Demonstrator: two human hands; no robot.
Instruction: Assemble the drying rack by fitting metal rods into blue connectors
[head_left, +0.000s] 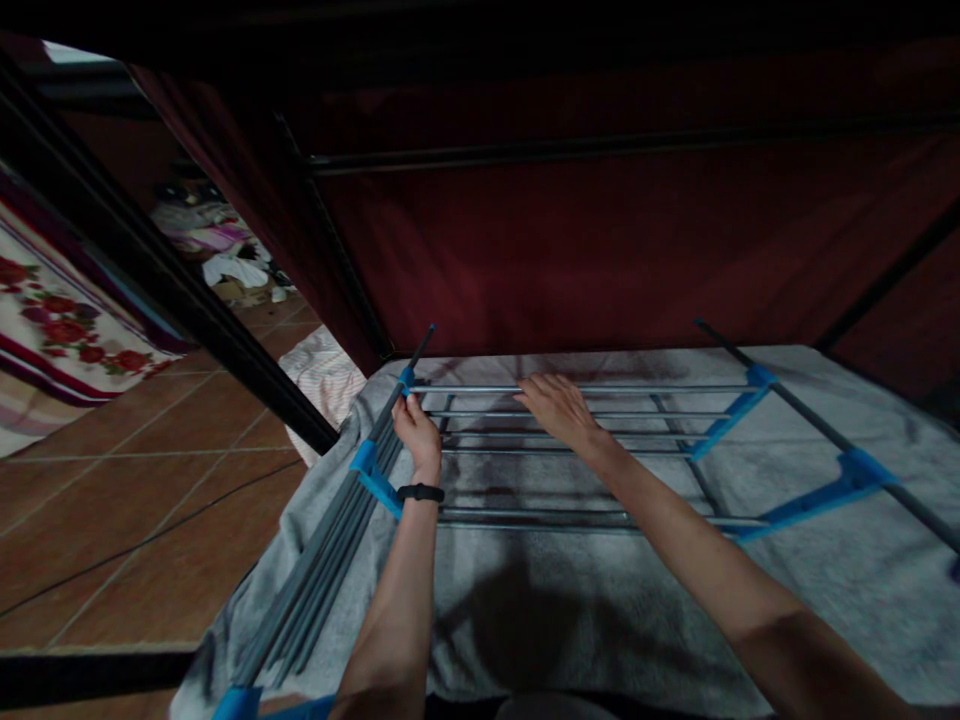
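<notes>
A partly assembled rack of grey metal rods with blue plastic brackets lies on a grey cloth. My left hand, with a black band at the wrist, closes around the rack's far left corner, by a small blue connector. My right hand lies over the farthest cross rod, its fingers bent over it left of the middle. Beside my left forearm, several loose grey tubes lie in a bundle next to the left side post. The left fingertips are partly hidden.
Grey cloth spreads under the rack. A dark red fabric panel in a black frame stands behind it. To the left are a black post, a tiled floor with a thin cable, a floral cloth and piled clothes.
</notes>
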